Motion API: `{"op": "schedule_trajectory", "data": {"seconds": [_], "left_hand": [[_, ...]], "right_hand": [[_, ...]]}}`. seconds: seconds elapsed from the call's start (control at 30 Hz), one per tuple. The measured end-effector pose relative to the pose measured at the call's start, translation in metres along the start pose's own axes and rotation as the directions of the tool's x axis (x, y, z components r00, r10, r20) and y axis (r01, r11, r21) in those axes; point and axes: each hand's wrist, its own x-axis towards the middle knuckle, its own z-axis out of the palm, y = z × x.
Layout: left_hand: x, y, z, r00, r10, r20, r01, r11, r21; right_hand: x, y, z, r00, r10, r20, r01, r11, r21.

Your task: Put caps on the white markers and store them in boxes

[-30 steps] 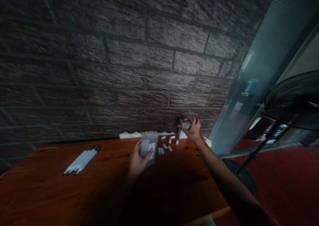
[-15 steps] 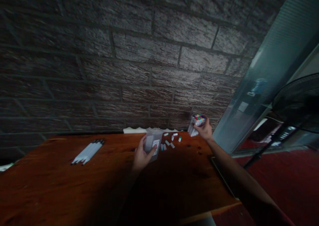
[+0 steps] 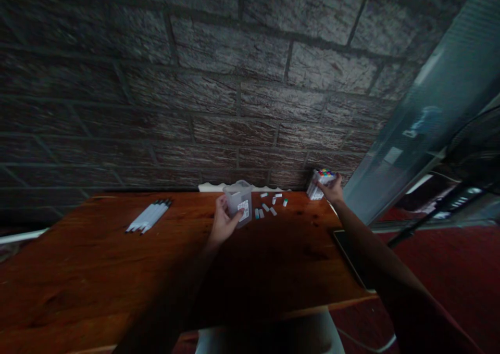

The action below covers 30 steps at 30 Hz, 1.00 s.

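My left hand is closed round a clear plastic container with a white printed label, held over the middle of the table. At the back right, my right hand grips a bundle of markers. They have white barrels, and their coloured ends face up. Whether the bundle rests on the table I cannot tell. Between the hands lie several loose marker caps, most of them pale; one cap with a green end stands upright. Over to the left lies a row of white markers with black ends.
The brown wooden table stands against a grey brick wall. A dark flat tablet-like object lies at its right edge. Beyond that are a dark fan stand and a red floor.
My right hand has lowered the bundle of markers toward the back right of the table. The container in my left hand stands more upright. The view has shifted a little.
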Motion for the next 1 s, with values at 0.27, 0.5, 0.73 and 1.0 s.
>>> {"op": "schedule_trajectory", "data": {"seconds": [0.27,0.5,0.73,1.0], "left_hand": [[0.005,0.01,-0.007,0.999,-0.023,0.034,0.022,0.999,0.028],[0.0,0.001,-0.01,0.996,-0.01,0.093,0.004,0.998,0.063],[0.009,0.013,-0.046,0.995,0.009,0.102,-0.061,0.847,0.527],[0.04,0.021,-0.164,0.931,-0.146,-0.335,0.366,0.379,0.85]], "right_hand": [[-0.105,-0.053,0.049,0.922,-0.349,0.167,0.344,0.937,0.057],[-0.154,-0.074,0.095,0.815,-0.452,0.363,0.424,0.892,0.157],[-0.153,-0.044,0.08,0.843,-0.409,0.35,0.393,0.912,0.117],[-0.151,-0.045,0.08,0.878,-0.342,0.334,0.321,0.94,0.119]]}}
